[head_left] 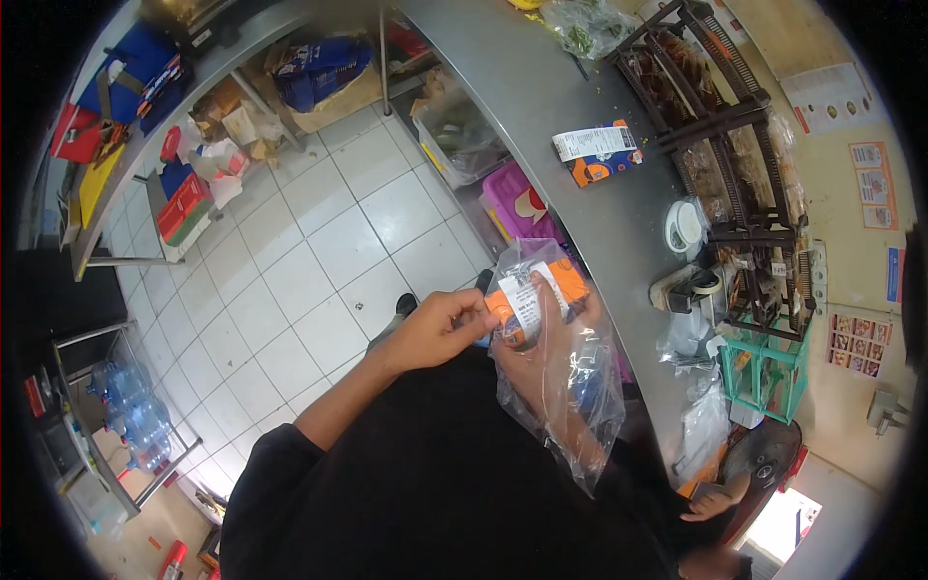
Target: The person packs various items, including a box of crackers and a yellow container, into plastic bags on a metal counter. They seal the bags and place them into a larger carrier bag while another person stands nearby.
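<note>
My left hand [440, 329] has its fingers curled in a pinch at the left corner of an orange and dark blue package [570, 282] with a white printed paper slip [524, 311] on it. My right hand [541, 353] grips the package from below and behind, thumb across its face, inside or behind a crumpled clear plastic bag [599, 377]; which of these I cannot fully tell. On the steel counter [507, 77] to the right lies a second orange and blue package [606, 170], topped by a paper slip.
Dark tiered racks [735, 164], white tape rolls [684, 227] and a green crate [764, 372] line the counter. Beneath it sit bins [507, 198]. Tiled floor [319, 232] separates me from cluttered shelving [184, 208] and water bottles [145, 425]. A co-worker's hand [709, 503] shows at lower right.
</note>
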`<state>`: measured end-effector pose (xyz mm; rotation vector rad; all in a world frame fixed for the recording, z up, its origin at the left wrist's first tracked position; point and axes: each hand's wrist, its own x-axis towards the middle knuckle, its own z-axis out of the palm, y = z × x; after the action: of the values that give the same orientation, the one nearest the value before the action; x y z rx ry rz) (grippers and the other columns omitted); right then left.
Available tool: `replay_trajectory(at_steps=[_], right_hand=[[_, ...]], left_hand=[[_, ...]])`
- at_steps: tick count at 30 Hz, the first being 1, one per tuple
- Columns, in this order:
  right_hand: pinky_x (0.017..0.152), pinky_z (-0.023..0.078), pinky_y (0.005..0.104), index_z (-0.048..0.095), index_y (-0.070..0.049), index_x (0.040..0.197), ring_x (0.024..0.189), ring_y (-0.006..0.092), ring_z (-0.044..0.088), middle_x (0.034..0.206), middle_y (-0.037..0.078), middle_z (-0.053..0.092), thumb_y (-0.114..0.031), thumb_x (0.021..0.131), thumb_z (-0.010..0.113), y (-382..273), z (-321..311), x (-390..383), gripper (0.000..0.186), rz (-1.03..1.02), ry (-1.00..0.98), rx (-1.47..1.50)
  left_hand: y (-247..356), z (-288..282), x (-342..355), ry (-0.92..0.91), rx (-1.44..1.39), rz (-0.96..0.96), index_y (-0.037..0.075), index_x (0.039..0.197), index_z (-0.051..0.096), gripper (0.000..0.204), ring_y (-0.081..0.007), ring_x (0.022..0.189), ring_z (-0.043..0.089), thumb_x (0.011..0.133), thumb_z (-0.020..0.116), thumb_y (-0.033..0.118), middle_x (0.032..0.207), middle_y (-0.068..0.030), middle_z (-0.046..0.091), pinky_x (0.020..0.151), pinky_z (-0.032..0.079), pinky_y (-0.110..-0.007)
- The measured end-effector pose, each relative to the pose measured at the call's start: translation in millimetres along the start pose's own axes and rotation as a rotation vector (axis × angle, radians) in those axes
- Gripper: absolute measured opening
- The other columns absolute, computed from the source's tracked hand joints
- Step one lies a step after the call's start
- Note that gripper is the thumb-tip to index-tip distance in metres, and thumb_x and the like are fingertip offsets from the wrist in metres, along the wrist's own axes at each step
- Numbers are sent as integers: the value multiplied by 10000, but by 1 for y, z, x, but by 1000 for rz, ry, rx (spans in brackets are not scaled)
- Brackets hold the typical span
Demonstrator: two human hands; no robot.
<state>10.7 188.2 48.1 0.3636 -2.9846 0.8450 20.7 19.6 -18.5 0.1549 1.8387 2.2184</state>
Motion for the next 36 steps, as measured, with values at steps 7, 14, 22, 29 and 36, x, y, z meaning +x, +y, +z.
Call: replay_trajectory(at_steps=[7, 14, 22, 29, 36], right_hand=[[904, 414, 465, 499, -91, 1243, 1104, 390, 419, 1292, 259, 233, -196, 638, 749, -1, 10, -3, 663, -6, 28, 11], [908, 410, 457, 474, -66, 1258, 1141, 374, 388, 1306, 252, 212, -181, 644, 761, 2, 22, -7, 688, 106, 145, 342], [885, 429, 437, 442, -42, 1254, 1165, 321, 361, 1300, 222, 263, -189, 706, 749, 21, 32, -8, 645, 24, 146, 69], [943, 362, 456, 451, -54, 1250, 1127, 391, 373, 1275, 264, 221, -156, 683, 753, 24, 28, -4, 650, 30, 106, -23], [889, 417, 468, 525, -71, 1221, 1037, 423, 475, 1216, 303, 348, -323, 650, 774, 23, 28, -6, 672, 83, 186, -89]], left_hand=[[4, -4, 3, 20, -76, -149, 31, 762, 501, 237, -24, 619, 425, 928, 554, 191, 680, 35, 506, 548, 353, -213], [-9, -5, 9, -112, -8, -22, 27, 888, 475, 173, -71, 659, 491, 906, 586, 159, 731, -10, 553, 585, 401, -239], [-15, -2, 16, -75, 362, 110, -5, 813, 495, 103, -228, 580, 493, 848, 538, 82, 666, -133, 510, 551, 403, -311], [-21, 2, 19, 132, 357, 14, -18, 708, 484, 121, -261, 526, 481, 791, 533, 55, 612, -149, 470, 508, 388, -346], [-25, 18, 8, 149, 443, 202, -10, 696, 488, 118, -213, 494, 478, 772, 563, 41, 600, -123, 471, 475, 383, -320]])
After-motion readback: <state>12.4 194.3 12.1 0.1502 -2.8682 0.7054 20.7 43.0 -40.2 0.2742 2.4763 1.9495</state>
